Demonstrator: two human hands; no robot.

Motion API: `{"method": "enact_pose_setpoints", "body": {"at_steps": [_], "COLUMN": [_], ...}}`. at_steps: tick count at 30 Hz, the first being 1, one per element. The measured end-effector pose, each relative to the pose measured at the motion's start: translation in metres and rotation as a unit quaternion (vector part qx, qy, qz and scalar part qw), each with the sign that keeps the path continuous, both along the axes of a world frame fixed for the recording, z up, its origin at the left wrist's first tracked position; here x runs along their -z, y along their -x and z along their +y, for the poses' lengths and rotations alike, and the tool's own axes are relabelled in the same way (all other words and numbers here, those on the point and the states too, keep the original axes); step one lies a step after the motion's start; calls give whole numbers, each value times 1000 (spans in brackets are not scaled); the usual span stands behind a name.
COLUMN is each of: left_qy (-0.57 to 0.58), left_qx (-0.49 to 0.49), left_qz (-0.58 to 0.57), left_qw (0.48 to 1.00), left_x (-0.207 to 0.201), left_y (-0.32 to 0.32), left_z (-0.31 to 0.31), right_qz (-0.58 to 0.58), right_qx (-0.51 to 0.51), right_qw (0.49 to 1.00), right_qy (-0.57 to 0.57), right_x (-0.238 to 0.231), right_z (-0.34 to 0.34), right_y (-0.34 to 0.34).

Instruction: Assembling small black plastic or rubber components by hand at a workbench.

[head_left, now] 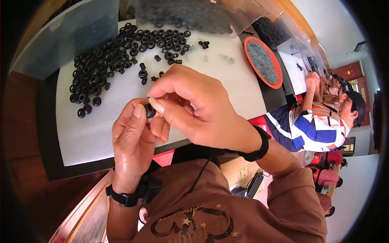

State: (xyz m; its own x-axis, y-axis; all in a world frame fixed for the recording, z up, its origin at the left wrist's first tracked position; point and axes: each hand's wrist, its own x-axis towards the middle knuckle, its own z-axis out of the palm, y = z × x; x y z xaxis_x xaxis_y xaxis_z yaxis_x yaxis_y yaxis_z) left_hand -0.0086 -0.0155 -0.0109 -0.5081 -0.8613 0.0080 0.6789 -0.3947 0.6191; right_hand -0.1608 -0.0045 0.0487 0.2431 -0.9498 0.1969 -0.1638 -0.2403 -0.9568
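My left hand point(131, 139) holds a small black ball-shaped cord lock point(150, 111) between thumb and fingers, above the near part of a white foam sheet point(87, 141). From the right, my right hand point(202, 111) meets it, thumb and forefinger pinched at its upper side. Whatever is in that pinch is too small or too hidden to name. Beyond my hands lies a heap of black ball-shaped shells point(97, 77) with holes. Small black plunger-like pieces point(157, 58) are scattered by its right edge, and a few tiny wire springs point(227, 59) rest farther right.
Translucent bins point(73, 36) stand at the far left and along the back point(186, 18). At the far right is an orange basin point(276, 86) full of small grey springs point(261, 60). A co-worker in a patterned shirt point(316, 127) sits to the right, other people beyond.
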Motion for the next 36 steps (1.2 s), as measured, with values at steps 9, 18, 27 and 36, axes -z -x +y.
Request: {"method": "enact_pose_setpoints", "body": {"at_steps": [9, 18, 27, 36], "left_qy": [-9, -11, 37, 46], "left_qx": [-4, -16, 11, 16], "left_qz": [22, -1, -24, -29], "left_qw": [1000, 1000, 999, 998], "left_x": [5, 0, 0, -2], "left_y": [-2, 0, -2, -1], "left_z": [-2, 1, 1, 3], "right_qz": [155, 195, 468, 563], "right_qx": [-4, -28, -43, -43], "right_qw": [969, 960, 856, 804], "right_qy": [191, 196, 217, 188], "right_x": [14, -3, -8, 10], "right_z": [11, 10, -57, -59], "right_y": [0, 16, 49, 24]}}
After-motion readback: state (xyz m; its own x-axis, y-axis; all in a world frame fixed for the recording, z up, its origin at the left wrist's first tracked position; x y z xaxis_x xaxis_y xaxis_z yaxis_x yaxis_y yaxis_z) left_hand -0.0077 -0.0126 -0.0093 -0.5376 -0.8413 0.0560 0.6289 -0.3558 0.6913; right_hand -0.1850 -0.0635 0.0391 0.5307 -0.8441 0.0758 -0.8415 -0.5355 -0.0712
